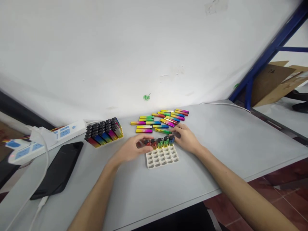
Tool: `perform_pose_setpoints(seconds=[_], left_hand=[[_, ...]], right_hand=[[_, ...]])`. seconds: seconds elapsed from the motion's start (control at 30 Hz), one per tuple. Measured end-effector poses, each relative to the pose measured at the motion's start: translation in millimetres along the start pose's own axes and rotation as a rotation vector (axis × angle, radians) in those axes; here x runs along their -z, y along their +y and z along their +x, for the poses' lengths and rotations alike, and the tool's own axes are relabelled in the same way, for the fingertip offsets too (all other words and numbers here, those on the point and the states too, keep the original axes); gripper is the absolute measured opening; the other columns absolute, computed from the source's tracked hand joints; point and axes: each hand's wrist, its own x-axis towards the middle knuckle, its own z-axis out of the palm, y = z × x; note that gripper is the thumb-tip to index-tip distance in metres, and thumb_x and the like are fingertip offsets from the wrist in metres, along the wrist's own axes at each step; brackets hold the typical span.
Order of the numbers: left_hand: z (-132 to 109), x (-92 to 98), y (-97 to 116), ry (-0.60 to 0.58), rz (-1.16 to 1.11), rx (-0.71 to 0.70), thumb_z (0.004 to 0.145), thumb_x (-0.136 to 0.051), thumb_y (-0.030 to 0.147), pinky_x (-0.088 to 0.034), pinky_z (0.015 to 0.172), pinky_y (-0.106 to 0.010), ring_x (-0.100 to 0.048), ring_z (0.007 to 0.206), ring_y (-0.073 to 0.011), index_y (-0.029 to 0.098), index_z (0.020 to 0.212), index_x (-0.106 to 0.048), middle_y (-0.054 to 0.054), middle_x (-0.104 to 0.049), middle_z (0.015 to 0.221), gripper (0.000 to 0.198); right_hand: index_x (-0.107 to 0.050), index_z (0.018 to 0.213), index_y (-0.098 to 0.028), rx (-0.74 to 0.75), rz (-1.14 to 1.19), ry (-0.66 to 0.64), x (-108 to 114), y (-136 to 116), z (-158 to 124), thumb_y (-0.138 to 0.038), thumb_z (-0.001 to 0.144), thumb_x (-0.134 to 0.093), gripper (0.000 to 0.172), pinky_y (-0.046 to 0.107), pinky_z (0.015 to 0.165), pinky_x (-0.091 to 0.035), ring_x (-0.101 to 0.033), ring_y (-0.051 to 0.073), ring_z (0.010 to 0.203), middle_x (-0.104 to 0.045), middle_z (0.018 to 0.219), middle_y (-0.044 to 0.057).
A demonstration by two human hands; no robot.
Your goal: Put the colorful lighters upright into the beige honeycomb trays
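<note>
Head view: white tray (pixel 161 158) sits mid table (pixel 228 138), w/ five lighters (pixel 160 142) standing in its back row. At 9 the left hand (pixel 131 149) curls, at 3 the right hand (pixel 186 138); can't tell their grip. At 12 lie loose lighters (pixel 163 119).

Left hand (pixel 131 150) and right hand (pixel 186 139) flank upright lighters (pixel 160 141) in a white tray (pixel 162 159).

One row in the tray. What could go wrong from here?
1. The left hand and right hand crowd the five upright rainbow lighters in the white slotted plastic tray; a nudge could topple the row.
2. The tray, loaded only along its far edge, might tip or slide.
3. The right hand could scatter the loose flat rainbow lighters just behind it.
</note>
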Motion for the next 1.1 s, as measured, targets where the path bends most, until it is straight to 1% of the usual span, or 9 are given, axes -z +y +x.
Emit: perform_pose_setpoints(seconds=[0.13, 0.2, 0.27, 0.37, 0.47, 0.53, 0.63, 0.87, 1.1], left_hand=[[7, 4.2, -11, 0.269, -0.083, -0.036, 0.093, -0.041, 0.061, -0.049, 0.085, -0.033, -0.063, 0.098, -0.0225, 0.022, 0.112, -0.068, -0.007, -0.072, 0.110, 0.051], [11, 2.1, -18, 0.405, 0.015, -0.010, 0.097, -0.037, 0.055, -0.048, 0.086, -0.034, -0.062, 0.100, -0.0232, 0.021, 0.107, -0.068, -0.007, -0.071, 0.109, 0.048], [14, -1.9, -25, 0.476, 0.188, -0.053, 0.097, -0.041, 0.045, -0.046, 0.092, -0.037, -0.059, 0.106, -0.0249, 0.020, 0.104, -0.069, -0.007, -0.070, 0.110, 0.038], [18, -8.4, -35, 0.444, 0.405, -0.172, 0.097, -0.044, 0.032, -0.041, 0.103, -0.043, -0.053, 0.114, -0.0269, 0.020, 0.109, -0.069, -0.009, -0.068, 0.116, 0.031], [20, -11.9, -43, 0.381, 0.493, -0.200, 0.097, -0.044, 0.027, -0.041, 0.103, -0.044, -0.052, 0.116, -0.0277, 0.021, 0.116, -0.067, -0.008, -0.067, 0.120, 0.031], [21, -12.1, -45, 0.372, 0.526, -0.212, 0.096, -0.046, 0.026, -0.041, 0.102, -0.044, -0.052, 0.116, -0.0278, 0.021, 0.116, -0.067, -0.008, -0.066, 0.120, 0.029], [21, -10.7, -46, 0.381, 0.573, -0.233, 0.095, -0.049, 0.026, -0.043, 0.099, -0.045, -0.052, 0.110, -0.0279, 0.020, 0.112, -0.067, -0.008, -0.066, 0.116, 0.026], [21, -11.0, -46, 0.408, 0.632, -0.245, 0.093, -0.054, 0.028, -0.047, 0.089, -0.045, -0.051, 0.099, -0.0283, 0.021, 0.108, -0.069, -0.009, -0.064, 0.102, 0.022], [20, -11.7, -45, 0.397, 0.666, -0.232, 0.087, -0.059, 0.021, -0.046, 0.087, -0.043, -0.050, 0.099, -0.0287, 0.022, 0.107, -0.072, -0.009, -0.062, 0.103, 0.024]], right_hand=[[-0.061, 0.091, -0.023, -0.188, 0.452, 0.134, 11, -3, 0, -0.046, 0.088, -0.061, 0.023, 0.034, 0.081, -0.049, -0.061, 0.020, 0.090, -0.064, 0.098, 0.005], [-0.053, 0.090, -0.024, -0.279, 0.714, 0.176, 17, -8, 1, -0.052, 0.089, -0.059, 0.029, 0.032, 0.076, -0.050, -0.062, 0.017, 0.082, -0.066, 0.091, 0.002], [-0.045, 0.092, -0.026, -0.350, 0.915, 0.187, 21, -12, 1, -0.057, 0.089, -0.057, 0.033, 0.028, 0.060, -0.048, -0.058, 0.014, 0.063, -0.063, 0.077, -0.003], [-0.043, 0.092, -0.028, -0.422, 1.030, 0.171, 22, -16, 2, -0.059, 0.088, -0.059, 0.035, 0.021, 0.041, -0.029, -0.035, 0.008, 0.041, -0.048, 0.060, -0.009], [-0.051, 0.082, -0.023, -0.501, 1.091, 0.103, 20, -14, 2, -0.065, 0.089, -0.051, 0.043, 0.022, 0.039, -0.018, -0.022, 0.006, 0.039, -0.035, 0.055, -0.008], [-0.051, 0.069, -0.020, -0.558, 1.119, 0.076, 19, -13, 2, -0.069, 0.089, -0.045, 0.053, 0.024, 0.039, -0.015, -0.019, 0.006, 0.040, -0.029, 0.051, -0.007], [-0.042, 0.054, -0.020, -0.639, 1.123, 0.088, 19, -12, 4, -0.060, 0.091, -0.045, 0.055, 0.025, 0.040, -0.012, -0.015, 0.006, 0.039, -0.022, 0.047, -0.007], [-0.040, 0.049, -0.020, -0.688, 1.133, 0.135, 22, -17, 4, -0.040, 0.093, -0.037, 0.048, 0.025, 0.040, -0.011, -0.014, 0.007, 0.038, -0.023, 0.043, -0.006], [-0.042, 0.052, -0.020, -0.649, 1.078, 0.130, 21, -17, 3, -0.060, 0.090, -0.044, 0.056, 0.024, 0.042, -0.013, -0.016, 0.007, 0.040, -0.022, 0.044, -0.007]])
